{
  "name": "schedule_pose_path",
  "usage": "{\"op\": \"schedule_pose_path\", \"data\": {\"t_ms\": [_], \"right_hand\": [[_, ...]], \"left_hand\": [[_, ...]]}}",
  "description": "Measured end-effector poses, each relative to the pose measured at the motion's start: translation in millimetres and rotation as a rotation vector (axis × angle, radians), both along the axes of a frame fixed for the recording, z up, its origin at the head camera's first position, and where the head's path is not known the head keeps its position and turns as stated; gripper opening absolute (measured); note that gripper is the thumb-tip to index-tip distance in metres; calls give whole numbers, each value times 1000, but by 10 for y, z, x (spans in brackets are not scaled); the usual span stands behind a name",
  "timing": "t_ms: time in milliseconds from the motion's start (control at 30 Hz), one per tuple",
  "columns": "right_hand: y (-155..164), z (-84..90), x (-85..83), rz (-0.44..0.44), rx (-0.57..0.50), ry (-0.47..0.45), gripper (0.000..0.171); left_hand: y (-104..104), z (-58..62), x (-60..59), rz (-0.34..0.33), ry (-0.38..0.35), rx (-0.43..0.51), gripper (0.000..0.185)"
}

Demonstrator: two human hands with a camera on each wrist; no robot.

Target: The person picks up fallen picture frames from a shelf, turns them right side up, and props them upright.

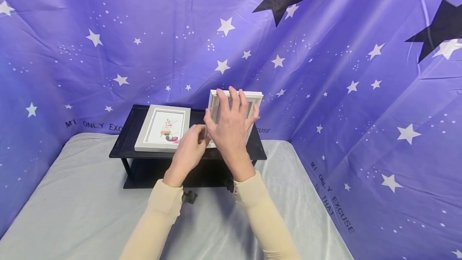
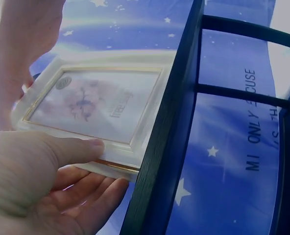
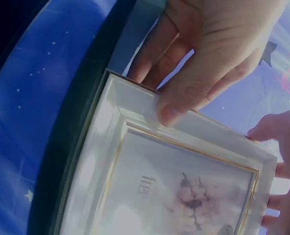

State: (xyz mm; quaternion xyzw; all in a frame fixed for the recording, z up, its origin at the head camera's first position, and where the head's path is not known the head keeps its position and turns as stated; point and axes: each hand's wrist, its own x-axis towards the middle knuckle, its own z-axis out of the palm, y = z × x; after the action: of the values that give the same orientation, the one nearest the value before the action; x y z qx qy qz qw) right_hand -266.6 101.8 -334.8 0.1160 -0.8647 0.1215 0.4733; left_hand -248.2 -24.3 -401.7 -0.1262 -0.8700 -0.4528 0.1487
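A white picture frame (image 1: pixel 255 98) with a gold inner line stands upright on the right part of a black shelf (image 1: pixel 124 141). Behind its pane is a pale print of pink blossoms, seen in both wrist views. My left hand (image 1: pixel 189 149) pinches the frame's left side low down, thumb on the face and fingers behind. From above, my right hand (image 1: pixel 232 131) spreads across the frame and grips it by its upper end. A second white frame (image 1: pixel 143 137), with a plant-pot picture, lies flat on the shelf to the left.
The two-tier shelf stands on a pale grey cloth (image 1: pixel 79 187). On that cloth, in front of the shelf, lies a small dark piece (image 1: pixel 190 197). A purple star-printed curtain (image 1: pixel 173 59) hangs close behind the shelf and along both sides.
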Motion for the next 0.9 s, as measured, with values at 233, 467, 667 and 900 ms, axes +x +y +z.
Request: {"op": "schedule_pose_path", "data": {"t_ms": [233, 467, 667, 900], "right_hand": [[62, 63, 47, 97, -55, 22, 50], [136, 100, 74, 232, -125, 94, 44], [232, 127, 86, 279, -190, 162, 36], [287, 147, 73, 417, -357, 130, 35]], "left_hand": [[122, -22, 16, 33, 102, 13, 22], [319, -25, 26, 88, 216, -6, 24], [476, -33, 34, 118, 332, -26, 24], [581, -30, 57, 170, 408, -43, 22]]}}
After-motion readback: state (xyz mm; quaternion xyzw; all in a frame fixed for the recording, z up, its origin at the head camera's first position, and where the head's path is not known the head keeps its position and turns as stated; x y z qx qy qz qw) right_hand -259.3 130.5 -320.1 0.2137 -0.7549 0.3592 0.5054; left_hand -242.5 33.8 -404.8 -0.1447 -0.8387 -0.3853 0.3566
